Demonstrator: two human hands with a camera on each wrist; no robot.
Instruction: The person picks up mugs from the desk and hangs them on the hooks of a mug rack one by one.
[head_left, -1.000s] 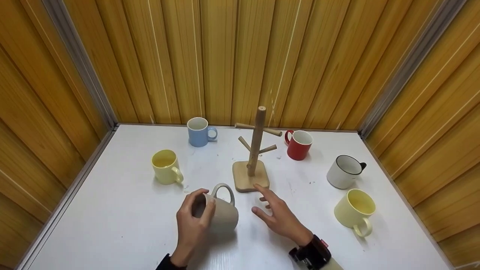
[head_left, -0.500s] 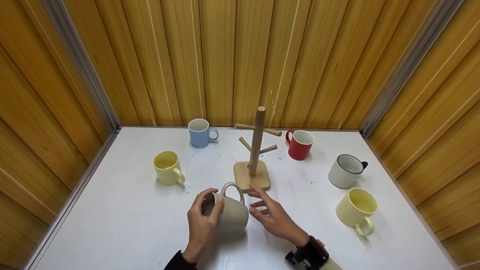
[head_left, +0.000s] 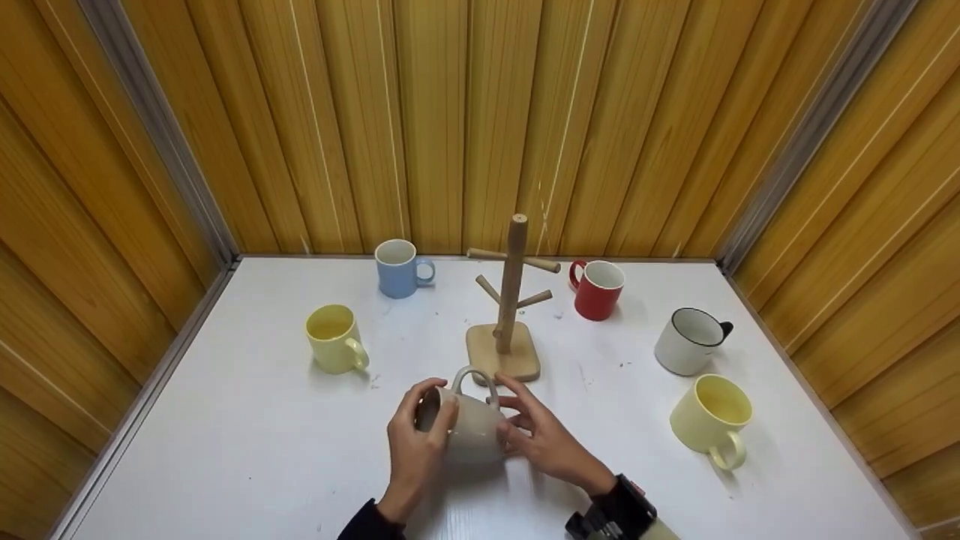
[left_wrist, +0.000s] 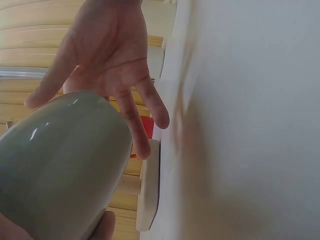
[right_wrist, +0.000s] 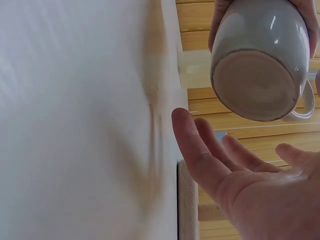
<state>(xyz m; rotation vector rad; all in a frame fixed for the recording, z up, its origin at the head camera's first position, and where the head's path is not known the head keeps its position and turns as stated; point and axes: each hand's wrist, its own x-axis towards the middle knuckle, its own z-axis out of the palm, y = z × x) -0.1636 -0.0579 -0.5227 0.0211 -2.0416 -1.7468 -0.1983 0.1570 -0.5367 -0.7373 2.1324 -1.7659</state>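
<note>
A grey mug (head_left: 474, 431) lies tipped on its side in the air above the table, its handle up and its mouth to the left. My left hand (head_left: 417, 448) grips it at the rim, thumb on the near side and fingers round the far side. At the base end, my right hand (head_left: 553, 444) is held with fingers spread. The right wrist view shows this hand (right_wrist: 260, 197) beside the mug's unglazed bottom (right_wrist: 255, 85), a gap between them. Just beyond both hands stands a wooden mug tree (head_left: 512, 285) with bare pegs.
On the white table (head_left: 225, 450) stand a blue mug (head_left: 397, 276), a yellow mug (head_left: 330, 341) on the left, a red mug (head_left: 598, 294), a white black-rimmed mug (head_left: 682, 346) and another yellow mug (head_left: 701, 420) on the right. Wood-patterned walls (head_left: 427, 127) enclose the back and sides.
My left hand has carried the grey mug to the right, towards my right hand. The right hand has shifted slightly left, nearer the mug's base.
</note>
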